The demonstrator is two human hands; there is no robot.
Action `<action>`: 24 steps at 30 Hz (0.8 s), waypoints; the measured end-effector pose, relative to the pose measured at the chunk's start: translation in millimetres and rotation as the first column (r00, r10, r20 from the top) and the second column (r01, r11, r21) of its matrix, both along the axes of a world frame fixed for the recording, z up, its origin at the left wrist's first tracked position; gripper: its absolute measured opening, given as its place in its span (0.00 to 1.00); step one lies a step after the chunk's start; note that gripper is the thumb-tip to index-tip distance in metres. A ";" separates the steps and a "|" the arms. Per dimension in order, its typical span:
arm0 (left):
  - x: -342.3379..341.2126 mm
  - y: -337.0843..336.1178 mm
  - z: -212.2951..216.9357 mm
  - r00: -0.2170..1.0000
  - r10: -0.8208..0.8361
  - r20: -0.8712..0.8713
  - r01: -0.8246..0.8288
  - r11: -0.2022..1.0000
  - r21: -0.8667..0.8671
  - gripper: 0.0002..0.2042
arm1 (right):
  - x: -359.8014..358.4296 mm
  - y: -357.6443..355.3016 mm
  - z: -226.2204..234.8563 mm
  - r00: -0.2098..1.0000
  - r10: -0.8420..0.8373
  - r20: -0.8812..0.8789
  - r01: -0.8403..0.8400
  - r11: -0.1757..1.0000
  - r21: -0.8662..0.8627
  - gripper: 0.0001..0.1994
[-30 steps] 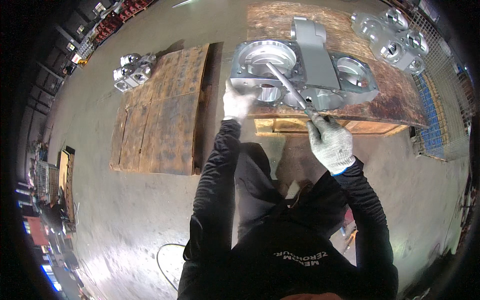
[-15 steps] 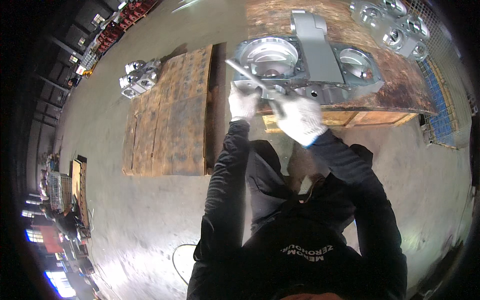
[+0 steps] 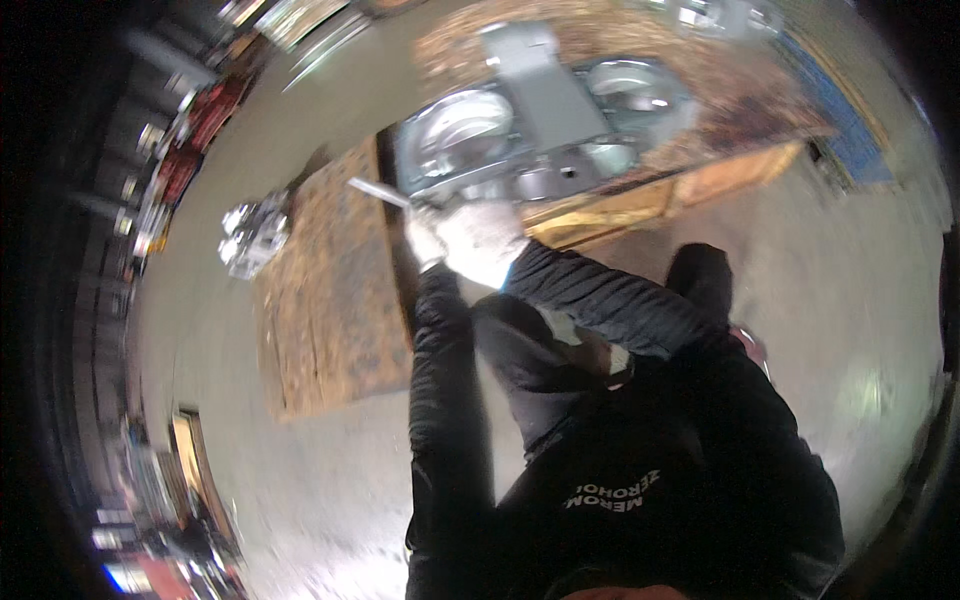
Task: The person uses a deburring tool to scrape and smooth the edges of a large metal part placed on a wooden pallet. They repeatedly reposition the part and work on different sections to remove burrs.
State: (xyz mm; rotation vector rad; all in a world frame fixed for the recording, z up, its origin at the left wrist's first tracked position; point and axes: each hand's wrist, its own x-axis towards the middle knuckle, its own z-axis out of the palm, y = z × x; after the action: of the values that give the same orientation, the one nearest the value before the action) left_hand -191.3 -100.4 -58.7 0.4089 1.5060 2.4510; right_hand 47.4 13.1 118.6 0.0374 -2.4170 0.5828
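A large grey metal casting (image 3: 555,95) with two round machined openings lies on the wooden crate in front of me. My right hand (image 3: 482,240), in a white knit glove, is closed around a slim pale rod-like tool (image 3: 380,192) whose far end points up and left. The tool's exact kind is blurred. Close beside it, at the casting's near left corner, is my left hand (image 3: 425,240), also gloved. Motion smears its fingers, and whether it touches the tool or the casting I cannot tell.
The wooden crate (image 3: 740,180) bears the casting, with another metal part (image 3: 725,18) at its far right. Left of it stands a lower wooden platform (image 3: 325,290) with a shiny casting (image 3: 255,232) at its far left edge. A blue rack (image 3: 835,110) stands to the right.
The view has swung, so the crate and casting sit further left and tilted. My right hand has moved left with the tool, close up against my left hand.
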 end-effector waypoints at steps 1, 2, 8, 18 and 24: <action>63.6 90.2 17.5 0.971 -0.208 0.116 0.187 0.968 0.167 0.05 | 13.7 55.9 -37.6 0.984 -0.173 0.043 0.169 0.982 0.081 0.12; 81.1 102.9 30.3 0.971 -0.094 -0.221 0.046 0.975 -0.216 0.10 | 24.1 71.1 -52.0 0.972 -0.230 -0.038 0.233 0.968 0.096 0.12; 89.6 100.4 56.0 0.924 0.004 -0.382 -0.133 0.941 -0.312 0.19 | 163.4 140.8 -64.1 0.923 -0.367 -0.117 0.369 0.929 -0.001 0.23; 110.0 102.2 86.1 0.940 0.008 -0.342 -0.193 0.839 -0.510 0.27 | 184.5 252.7 -113.9 0.759 -0.644 -0.094 0.087 0.243 -0.966 0.21; 122.1 102.6 130.1 0.548 0.189 -0.815 -0.728 0.588 -0.352 0.37 | 154.7 253.7 -91.7 0.774 -0.629 -0.063 0.162 0.293 -0.942 0.21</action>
State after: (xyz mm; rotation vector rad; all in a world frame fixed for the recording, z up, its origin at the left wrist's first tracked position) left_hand -69.2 2.2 71.4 0.9499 3.1001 1.8450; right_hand 202.2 266.9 26.9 -0.8376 -1.2665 1.3953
